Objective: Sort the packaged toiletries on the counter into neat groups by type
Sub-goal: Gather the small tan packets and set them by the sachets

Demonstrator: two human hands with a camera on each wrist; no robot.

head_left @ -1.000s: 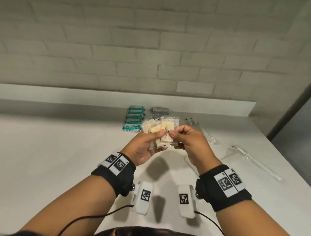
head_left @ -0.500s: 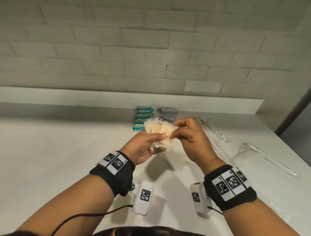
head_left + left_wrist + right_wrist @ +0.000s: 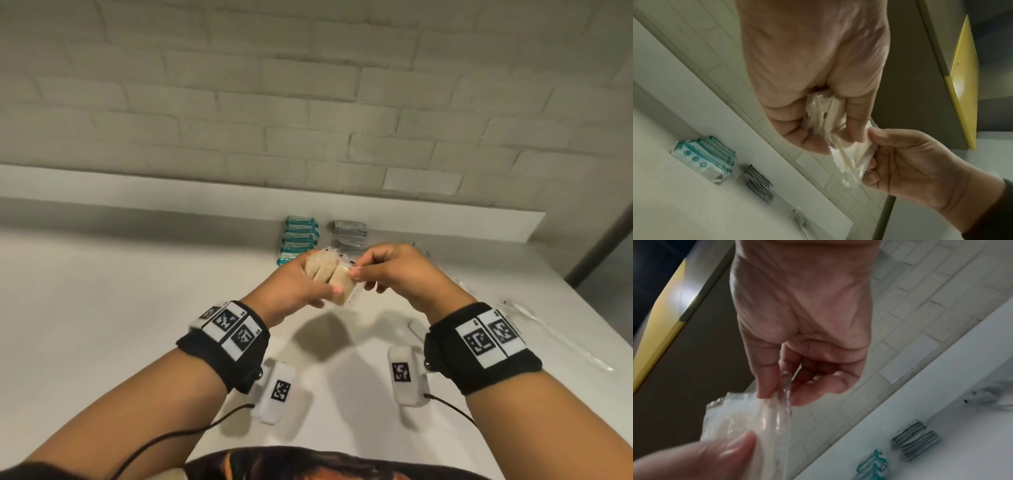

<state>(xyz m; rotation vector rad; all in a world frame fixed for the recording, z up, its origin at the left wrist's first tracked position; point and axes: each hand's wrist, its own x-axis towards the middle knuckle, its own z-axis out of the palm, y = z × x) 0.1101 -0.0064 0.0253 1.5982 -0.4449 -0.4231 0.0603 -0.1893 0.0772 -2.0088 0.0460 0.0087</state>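
Observation:
Above the white counter [image 3: 102,308] my left hand [image 3: 301,284] grips a fanned bunch of clear packets with beige pads [image 3: 334,279] [image 3: 824,120] [image 3: 740,421]. My right hand [image 3: 383,270] pinches the top edge of the rightmost packet between thumb and forefinger [image 3: 764,386]. Both hands hold the bunch in the air at mid-counter. A neat row of teal-and-white packets [image 3: 298,240] [image 3: 702,157] [image 3: 871,465] lies by the back wall. Just right of it sits a stack of grey packets [image 3: 349,233] [image 3: 758,183] [image 3: 914,439].
Long clear-wrapped sticks [image 3: 555,332] lie loose on the right part of the counter, one near the right edge. A raised white ledge [image 3: 137,192] runs along the brick wall behind. A dark cabinet with a yellow edge [image 3: 962,81] hangs overhead.
Both hands have moved a little away from me and lower toward the counter with the bunch. My right hand now pinches the packet edge from above, and the fan is tighter.

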